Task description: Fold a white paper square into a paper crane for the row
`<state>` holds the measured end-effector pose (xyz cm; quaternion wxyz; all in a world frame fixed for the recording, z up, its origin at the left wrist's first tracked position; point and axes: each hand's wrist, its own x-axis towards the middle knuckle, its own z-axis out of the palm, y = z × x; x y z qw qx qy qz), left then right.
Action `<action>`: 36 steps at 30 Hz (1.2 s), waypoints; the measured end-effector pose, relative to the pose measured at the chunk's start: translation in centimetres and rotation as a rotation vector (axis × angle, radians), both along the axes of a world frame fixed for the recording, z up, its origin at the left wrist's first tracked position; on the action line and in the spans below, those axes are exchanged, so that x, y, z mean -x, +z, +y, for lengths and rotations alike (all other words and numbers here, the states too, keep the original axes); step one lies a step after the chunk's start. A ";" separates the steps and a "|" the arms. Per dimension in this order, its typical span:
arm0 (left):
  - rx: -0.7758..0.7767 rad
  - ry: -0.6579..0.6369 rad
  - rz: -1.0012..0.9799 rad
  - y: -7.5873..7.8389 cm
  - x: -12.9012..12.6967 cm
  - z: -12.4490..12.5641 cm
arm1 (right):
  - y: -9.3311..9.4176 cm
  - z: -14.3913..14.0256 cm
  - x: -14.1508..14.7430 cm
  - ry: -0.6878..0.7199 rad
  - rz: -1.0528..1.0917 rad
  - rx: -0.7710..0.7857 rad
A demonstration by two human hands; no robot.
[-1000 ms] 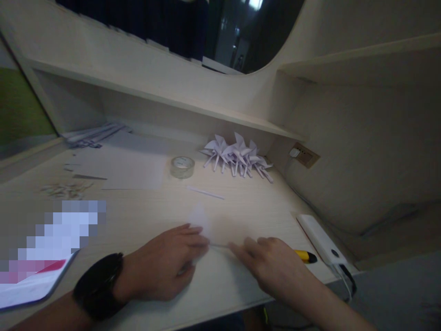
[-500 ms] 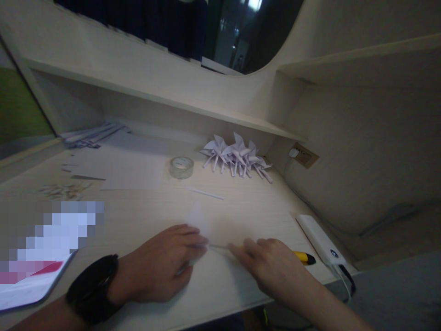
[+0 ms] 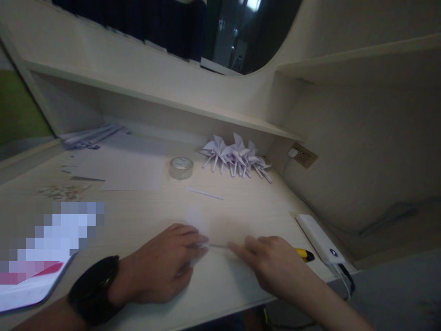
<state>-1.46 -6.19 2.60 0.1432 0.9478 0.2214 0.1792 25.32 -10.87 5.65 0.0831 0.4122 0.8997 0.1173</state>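
My left hand (image 3: 161, 264), with a black watch on its wrist, lies palm down on a pale sheet of paper (image 3: 201, 220) near the front of the desk (image 3: 144, 207), its fingertips pressing the paper. My right hand (image 3: 272, 264) rests beside it, fingertips on the same sheet, along a thin crease or strip between the two hands. Neither hand lifts the paper. The sheet is blurred and washed out by light.
A tape roll (image 3: 181, 167), a thin paper strip (image 3: 205, 193) and a pile of folded paper pinwheels (image 3: 237, 158) lie farther back. A white power bank (image 3: 319, 239) and a yellow cutter (image 3: 305, 254) are at the right; paper sheets (image 3: 120, 165) and a booklet (image 3: 32, 285) at the left.
Almost nothing: both hands stay pressed on the paper, with only a slight shift of the view and the wrists.
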 end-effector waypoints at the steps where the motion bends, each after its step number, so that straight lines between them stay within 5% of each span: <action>1: 0.002 0.007 0.005 0.0 0.0 0.0 | 0.3 0.0 -0.1 -0.005 0.002 -0.006; 8: -0.001 0.070 -0.007 -0.8 0.2 0.6 | 1.6 0.1 -1.1 -0.084 -0.013 -0.111; 36: 0.001 0.006 -0.052 -1.0 -0.7 0.3 | -0.3 1.2 -0.6 -0.036 0.011 -0.043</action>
